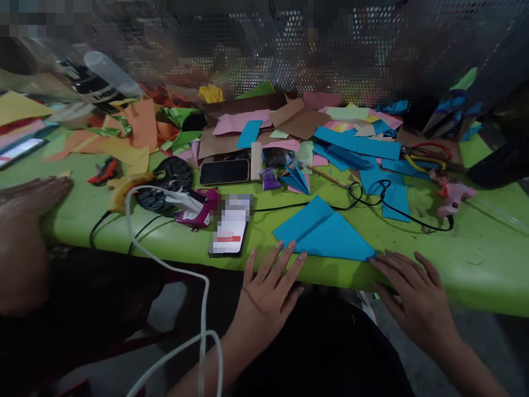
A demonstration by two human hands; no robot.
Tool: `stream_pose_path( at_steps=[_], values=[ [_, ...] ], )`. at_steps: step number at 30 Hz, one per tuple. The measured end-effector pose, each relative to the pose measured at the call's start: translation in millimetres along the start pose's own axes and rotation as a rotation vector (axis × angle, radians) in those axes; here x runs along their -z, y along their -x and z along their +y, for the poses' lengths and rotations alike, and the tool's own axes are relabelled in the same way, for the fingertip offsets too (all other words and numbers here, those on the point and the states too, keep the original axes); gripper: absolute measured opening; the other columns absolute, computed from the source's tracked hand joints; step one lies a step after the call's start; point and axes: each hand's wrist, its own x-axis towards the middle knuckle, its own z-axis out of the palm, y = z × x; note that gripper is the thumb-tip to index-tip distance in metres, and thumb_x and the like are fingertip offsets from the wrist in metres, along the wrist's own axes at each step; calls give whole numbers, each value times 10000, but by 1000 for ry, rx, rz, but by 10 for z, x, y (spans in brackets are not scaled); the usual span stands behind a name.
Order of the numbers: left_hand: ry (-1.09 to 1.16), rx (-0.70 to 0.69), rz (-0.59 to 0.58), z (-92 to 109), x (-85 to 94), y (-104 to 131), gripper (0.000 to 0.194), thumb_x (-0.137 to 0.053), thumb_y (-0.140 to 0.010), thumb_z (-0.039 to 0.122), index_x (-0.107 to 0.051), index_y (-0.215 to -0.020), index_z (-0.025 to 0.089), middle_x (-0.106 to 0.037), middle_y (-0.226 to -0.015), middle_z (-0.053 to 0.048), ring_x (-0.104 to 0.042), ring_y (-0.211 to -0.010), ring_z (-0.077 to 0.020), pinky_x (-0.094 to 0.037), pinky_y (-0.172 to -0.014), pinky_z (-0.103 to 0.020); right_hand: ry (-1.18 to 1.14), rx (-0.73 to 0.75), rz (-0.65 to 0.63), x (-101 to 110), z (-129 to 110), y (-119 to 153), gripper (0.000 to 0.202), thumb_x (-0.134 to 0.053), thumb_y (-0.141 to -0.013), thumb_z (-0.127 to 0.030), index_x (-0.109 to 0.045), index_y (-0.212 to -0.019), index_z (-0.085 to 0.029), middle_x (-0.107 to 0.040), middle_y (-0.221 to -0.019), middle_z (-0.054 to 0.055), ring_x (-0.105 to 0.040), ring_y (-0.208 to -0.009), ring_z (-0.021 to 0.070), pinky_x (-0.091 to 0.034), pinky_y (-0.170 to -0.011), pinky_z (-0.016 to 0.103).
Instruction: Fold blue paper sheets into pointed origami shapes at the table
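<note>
in the head view we rest our left hand (268,289) flat, its grip open, fingertips on the near edge of the folded blue paper (326,231) on the green table (487,259). our right hand (413,292), also open, touches its right corner. a phone (230,226) lies just left.

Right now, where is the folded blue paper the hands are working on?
In the head view, the folded blue paper lies at the green table's near edge, right of the phone, between the left hand and right hand.
</note>
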Motion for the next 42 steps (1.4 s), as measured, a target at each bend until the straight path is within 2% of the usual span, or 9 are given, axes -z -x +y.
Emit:
stream_pose_path(
  at_steps=[6,10,15,20,26,32,35,39,42],
  values=[
    [58,-39,-57,49,-96,-55,540,-513,-965,292,-408,-1495,289,-478,-1528,-46,-423,-1412,-259,-164,-1216,-543,-172,145,15,84,-256,-26,256,-633,-887,-166,-672,-1122,-260,-748,-1032,17,-670,-1024,201,-401,-1058,424],
    [134,-18,-106,40,-119,-56,522,-510,-970,336,-418,-1484,320,-518,-1492,-56,-422,-1405,-275,-160,-1198,-602,-231,257,-40,120,-272,-181,348,-604,-905,-185,-627,-1244,-263,-730,-1164,34,-649,-1100,202,-399,-1062,423],
    [236,-109,-146,-22,-115,-26,406,-480,-976,430,-556,-1358,319,-521,-1479,-47,-334,-1460,-276,-156,-1198,-607,-91,307,-130,28,-126,-416,508,-554,-943,-310,-475,-1444,-310,-582,-1432,40,-569,-1251,246,-369,-1057,451],
    [259,-220,-162,-138,-65,-200,337,-424,-1003,419,-627,-1239,291,-515,-1498,-10,-340,-1459,-255,-118,-1214,-586,1,401,-180,-73,-96,-443,530,-520,-942,-477,-460,-1452,-347,-541,-1472,29,-524,-1300,288,-337,-1059,500],
    [156,-239,-152,-20,68,-397,409,-420,-1002,416,-564,-1327,214,-454,-1544,-56,-302,-1477,-274,-213,-1197,-566,150,159,-106,-64,-200,-227,489,-408,-973,-481,-517,-1410,-293,-669,-1232,111,-624,-1046,343,-386,-942,573],
    [186,-282,-152,187,-95,-281,564,-502,-962,464,-423,-1464,218,-442,-1549,-82,-357,-1450,-264,-229,-1204,-528,176,40,-142,77,-408,-207,467,-451,-969,-454,-559,-1356,-217,-678,-1101,137,-622,-930,328,-433,-810,508],
    [197,-241,-195,129,-187,-273,618,-591,-922,416,-394,-1482,242,-361,-1598,-91,-327,-1469,-290,-209,-1202,-560,86,29,-211,164,-353,-298,480,-502,-960,-449,-514,-1398,-253,-647,-1228,130,-602,-1032,316,-440,-859,486],
    [239,-294,-246,-65,-214,-383,567,-600,-914,351,-432,-1449,269,-321,-1619,-62,-261,-1503,-267,-151,-1222,-564,-55,57,-279,234,-80,-385,559,-532,-953,-467,-418,-1471,-290,-438,-1538,96,-460,-1326,311,-403,-1017,486],
    [265,-357,-278,-195,-178,-497,566,-620,-878,316,-462,-1419,264,-320,-1620,-44,-231,-1515,-249,-113,-1237,-547,-97,94,-367,244,72,-376,650,-563,-930,-505,-353,-1511,-302,-368,-1591,77,-377,-1421,291,-345,-1103,505]
  ],
)
